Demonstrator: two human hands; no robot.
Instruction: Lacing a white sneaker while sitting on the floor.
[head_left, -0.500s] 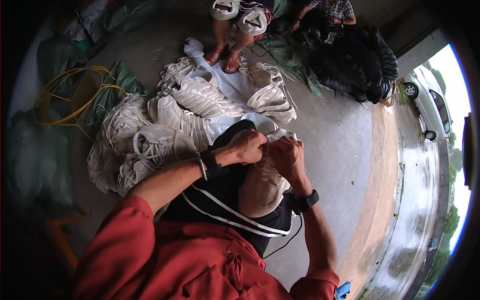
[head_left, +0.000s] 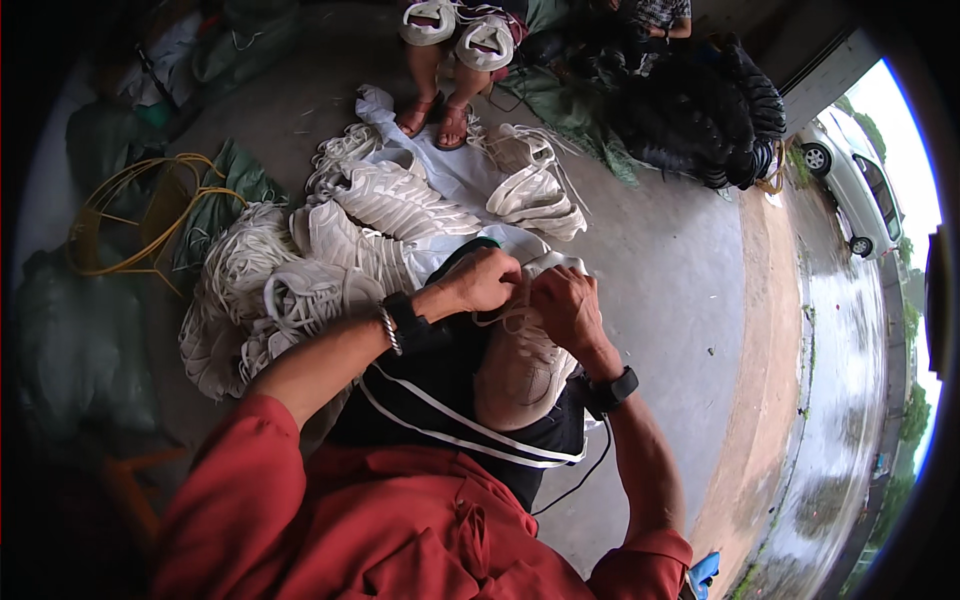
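A pile of white shoes is lying to the far left of you. A black garment is covering your lap and supporting the white shoe; its toe is pointing near, its long axis running near to far, leaning right at the far end. Your right hand is curling over the lacing; its grip cannot be told. Your left hand is pinching the shoelace.
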